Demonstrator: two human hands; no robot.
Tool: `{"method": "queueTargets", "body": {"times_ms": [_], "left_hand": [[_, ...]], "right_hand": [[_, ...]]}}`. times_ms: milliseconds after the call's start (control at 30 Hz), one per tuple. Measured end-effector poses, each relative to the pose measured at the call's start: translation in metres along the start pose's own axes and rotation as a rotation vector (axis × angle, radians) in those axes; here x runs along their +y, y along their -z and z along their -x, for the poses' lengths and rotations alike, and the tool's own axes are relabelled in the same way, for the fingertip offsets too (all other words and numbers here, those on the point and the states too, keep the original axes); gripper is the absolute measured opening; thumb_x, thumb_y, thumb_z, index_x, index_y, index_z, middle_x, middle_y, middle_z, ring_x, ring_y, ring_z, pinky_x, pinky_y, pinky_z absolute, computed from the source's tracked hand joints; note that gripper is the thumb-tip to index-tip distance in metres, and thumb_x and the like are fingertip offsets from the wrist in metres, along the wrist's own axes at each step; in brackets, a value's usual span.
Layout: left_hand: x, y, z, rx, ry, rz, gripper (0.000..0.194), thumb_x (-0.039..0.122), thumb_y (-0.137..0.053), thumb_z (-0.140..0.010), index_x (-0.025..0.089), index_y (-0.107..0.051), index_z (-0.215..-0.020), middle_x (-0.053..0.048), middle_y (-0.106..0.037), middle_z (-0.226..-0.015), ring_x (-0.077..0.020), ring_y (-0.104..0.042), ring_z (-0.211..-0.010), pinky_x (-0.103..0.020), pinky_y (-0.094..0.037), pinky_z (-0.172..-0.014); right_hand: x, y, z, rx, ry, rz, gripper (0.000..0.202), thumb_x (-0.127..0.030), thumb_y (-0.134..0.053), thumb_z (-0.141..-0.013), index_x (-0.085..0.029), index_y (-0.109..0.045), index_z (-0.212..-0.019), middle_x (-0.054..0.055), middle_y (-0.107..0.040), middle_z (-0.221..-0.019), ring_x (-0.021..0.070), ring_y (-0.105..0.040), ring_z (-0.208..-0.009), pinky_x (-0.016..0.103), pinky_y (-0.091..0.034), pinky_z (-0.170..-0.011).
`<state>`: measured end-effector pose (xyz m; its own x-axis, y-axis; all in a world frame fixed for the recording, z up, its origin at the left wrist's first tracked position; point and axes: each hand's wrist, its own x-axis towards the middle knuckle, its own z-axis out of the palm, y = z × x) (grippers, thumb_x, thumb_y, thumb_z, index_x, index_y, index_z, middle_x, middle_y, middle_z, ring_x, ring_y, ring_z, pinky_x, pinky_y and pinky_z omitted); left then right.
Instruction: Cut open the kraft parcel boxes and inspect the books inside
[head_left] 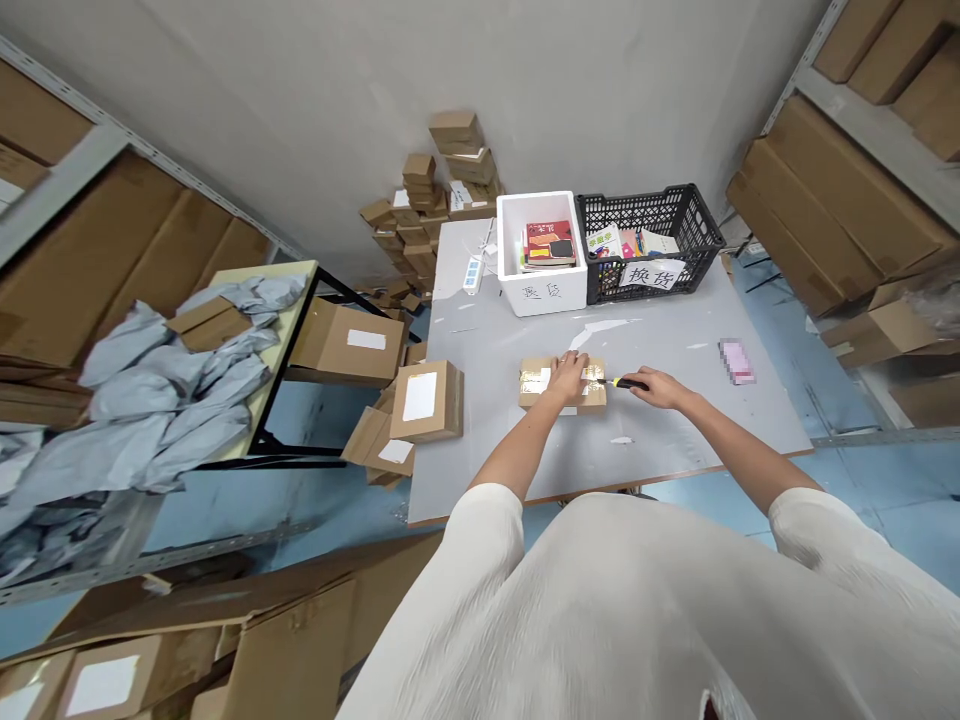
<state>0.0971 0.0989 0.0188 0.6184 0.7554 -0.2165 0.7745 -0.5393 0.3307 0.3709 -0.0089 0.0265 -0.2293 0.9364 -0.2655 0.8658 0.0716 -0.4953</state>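
Observation:
A small taped cardboard box lies near the front of the grey table. My left hand rests on its top with the fingers stretched toward the far edge, pressing on the box. To the right, my right hand is closed around a utility knife with a black and yellow handle. The knife points left, and its tip meets the box's right end along the shiny tape. How deep the blade sits cannot be made out.
On the table stand a white foam box of books, a black crate of books, a power strip, a pink item and a labelled carton. Grey mailing bags cover a side table at left.

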Motion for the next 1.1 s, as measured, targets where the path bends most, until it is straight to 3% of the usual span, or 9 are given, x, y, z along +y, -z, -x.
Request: {"method": "queueTargets", "body": {"times_ms": [100,300,567,833,1100], "left_hand": [[-0.004,0.000,-0.003,-0.031,-0.061,-0.039,0.061,0.024,-0.060,-0.101,0.028,-0.041,-0.159,-0.016,-0.051,-0.163,-0.0318,-0.039,-0.159,-0.054,-0.023,-0.131],[-0.004,-0.001,-0.005,-0.044,-0.104,-0.068,0.057,0.023,-0.058,-0.100,0.027,-0.045,-0.155,-0.016,-0.057,-0.154,-0.0327,-0.048,-0.150,-0.053,-0.031,-0.128],[0.001,-0.014,0.002,-0.048,-0.083,-0.122,0.085,0.017,-0.062,-0.091,0.017,-0.030,-0.169,-0.027,-0.033,-0.177,-0.0390,-0.024,-0.169,-0.063,-0.019,-0.134],[-0.002,-0.018,0.003,-0.029,-0.090,-0.101,0.076,0.009,-0.051,-0.091,0.014,-0.039,-0.167,-0.026,-0.031,-0.180,-0.0354,-0.022,-0.172,-0.063,-0.017,-0.137],[0.000,-0.023,0.006,-0.022,-0.078,-0.109,0.075,0.008,-0.048,-0.093,0.016,-0.038,-0.167,-0.024,-0.029,-0.182,-0.0324,-0.019,-0.173,-0.063,-0.013,-0.138]], "right_hand": [[0.000,0.000,0.002,-0.008,0.011,0.000,0.048,-0.038,-0.058,-0.107,-0.033,-0.068,-0.154,0.011,-0.073,-0.127,0.0282,-0.069,-0.107,0.036,-0.054,-0.094],[-0.001,0.001,0.003,-0.028,0.025,-0.001,0.047,-0.036,-0.061,-0.105,-0.032,-0.071,-0.151,0.011,-0.073,-0.125,0.0276,-0.070,-0.107,0.034,-0.053,-0.094],[-0.008,-0.007,0.009,0.036,-0.013,-0.002,0.049,-0.039,-0.056,-0.109,-0.031,-0.067,-0.156,0.012,-0.071,-0.127,0.0286,-0.070,-0.113,0.035,-0.054,-0.097],[-0.011,-0.006,0.010,0.037,-0.012,-0.025,0.048,-0.038,-0.058,-0.108,-0.031,-0.069,-0.154,0.013,-0.072,-0.128,0.0301,-0.070,-0.113,0.038,-0.055,-0.102],[-0.011,-0.016,0.009,0.076,-0.048,-0.036,0.049,-0.040,-0.052,-0.111,-0.031,-0.065,-0.157,0.012,-0.070,-0.127,0.0280,-0.069,-0.110,0.038,-0.055,-0.102]]}}
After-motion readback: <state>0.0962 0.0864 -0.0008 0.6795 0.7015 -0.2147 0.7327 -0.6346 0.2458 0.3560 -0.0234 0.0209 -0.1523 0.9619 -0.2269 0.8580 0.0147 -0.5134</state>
